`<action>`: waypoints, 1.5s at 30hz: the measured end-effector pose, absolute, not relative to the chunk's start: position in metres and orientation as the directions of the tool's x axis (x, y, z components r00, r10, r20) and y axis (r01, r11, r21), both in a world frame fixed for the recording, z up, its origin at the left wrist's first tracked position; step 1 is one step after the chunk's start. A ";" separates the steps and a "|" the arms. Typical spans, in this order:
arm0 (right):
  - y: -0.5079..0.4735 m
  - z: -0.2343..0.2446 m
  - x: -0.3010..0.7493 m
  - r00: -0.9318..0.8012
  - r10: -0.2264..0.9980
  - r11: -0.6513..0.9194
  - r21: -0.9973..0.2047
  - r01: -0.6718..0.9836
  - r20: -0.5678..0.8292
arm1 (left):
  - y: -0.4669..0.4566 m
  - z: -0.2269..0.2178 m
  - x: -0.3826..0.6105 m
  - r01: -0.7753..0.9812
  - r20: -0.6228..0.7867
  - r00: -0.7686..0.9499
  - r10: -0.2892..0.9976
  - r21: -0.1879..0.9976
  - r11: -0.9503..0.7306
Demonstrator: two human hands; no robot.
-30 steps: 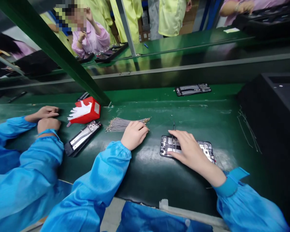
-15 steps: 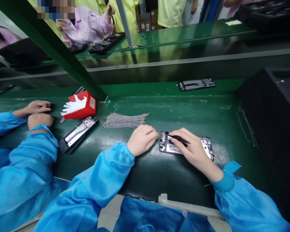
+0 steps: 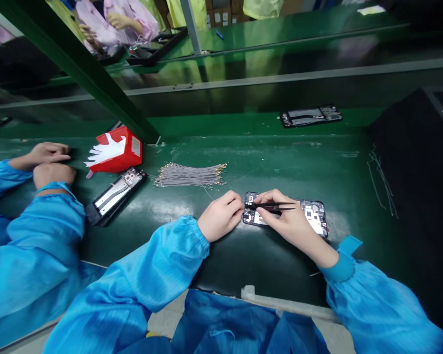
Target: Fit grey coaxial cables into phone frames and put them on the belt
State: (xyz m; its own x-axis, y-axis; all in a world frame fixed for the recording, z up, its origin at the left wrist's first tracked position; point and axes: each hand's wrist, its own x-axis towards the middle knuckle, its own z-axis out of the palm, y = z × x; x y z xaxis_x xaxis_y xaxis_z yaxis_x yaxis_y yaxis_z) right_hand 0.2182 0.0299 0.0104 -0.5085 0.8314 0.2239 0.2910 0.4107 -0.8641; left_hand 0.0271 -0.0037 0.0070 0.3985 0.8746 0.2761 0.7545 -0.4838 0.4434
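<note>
An opened phone (image 3: 315, 215) with its circuit board bare lies flat on the green bench in front of me. My right hand (image 3: 280, 214) rests over its middle, closed around black tweezers (image 3: 276, 206); their two prongs point right and the other end lies over the phone's left part. At the phone's left end is my left hand (image 3: 223, 214), fingers curled and pressed together, their contents hidden. Behind it lies a bundle of thin grey cables (image 3: 190, 175) with gold-coloured ends. One loose cable strays from the bundle toward my left hand.
Left are a red box (image 3: 133, 152) of white strips, stacked opened phones (image 3: 114, 196) and a co-worker's hands (image 3: 53, 172). Another opened phone (image 3: 312, 116) lies at the back. A black box (image 3: 413, 147) stands right, with loose cables (image 3: 382, 182) near it. A green post (image 3: 92, 88) slants across.
The tweezers have turned in my right hand, so their prongs now show pointing right. A single cable now sticks out from the bundle toward my left hand. The view has shifted slightly.
</note>
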 end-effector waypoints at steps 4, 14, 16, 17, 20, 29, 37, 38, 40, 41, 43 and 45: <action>0.030 0.009 0.218 -0.483 0.851 0.356 -0.902 0.246 0.204 | -0.004 0.005 0.028 0.768 0.285 0.401 0.871 0.414 -0.489; 0.030 0.010 0.216 -0.527 0.805 0.439 -0.870 0.224 0.271 | -0.005 0.004 0.028 0.791 0.303 0.427 0.852 0.332 -0.514; 0.030 0.009 0.215 -0.507 0.819 0.435 -0.867 0.244 0.269 | -0.005 0.003 0.028 0.793 0.311 0.424 0.850 0.325 -0.515; 0.029 0.009 0.215 -0.506 0.818 0.444 -0.861 0.249 0.275 | -0.005 0.003 0.028 0.795 0.315 0.422 0.850 0.322 -0.514; 0.026 0.011 0.212 -0.535 0.783 0.500 -0.832 0.238 0.317 | -0.005 0.004 0.028 0.798 0.323 0.426 0.845 0.306 -0.519; 0.033 0.007 0.215 -0.517 0.839 0.338 -0.907 0.251 0.169 | -0.006 0.005 0.027 0.807 0.318 0.449 0.835 0.257 -0.532; 0.033 0.006 0.216 -0.491 0.859 0.301 -0.918 0.257 0.144 | -0.006 0.004 0.027 0.806 0.329 0.470 0.819 0.220 -0.550; 0.033 0.006 0.216 -0.494 0.857 0.303 -0.918 0.254 0.146 | -0.006 0.004 0.027 0.805 0.329 0.470 0.819 0.220 -0.551; 0.033 0.007 0.216 -0.492 0.857 0.308 -0.917 0.253 0.152 | -0.005 0.005 0.027 0.804 0.332 0.468 0.819 0.224 -0.551; 0.033 0.007 0.216 -0.491 0.857 0.311 -0.915 0.255 0.155 | -0.005 0.005 0.027 0.803 0.333 0.469 0.818 0.225 -0.552; 0.033 0.006 0.216 -0.490 0.856 0.323 -0.910 0.258 0.164 | -0.005 0.006 0.027 0.800 0.337 0.471 0.816 0.227 -0.555; 0.033 0.006 0.216 -0.499 0.847 0.348 -0.901 0.260 0.183 | -0.006 0.006 0.028 0.798 0.338 0.473 0.813 0.226 -0.558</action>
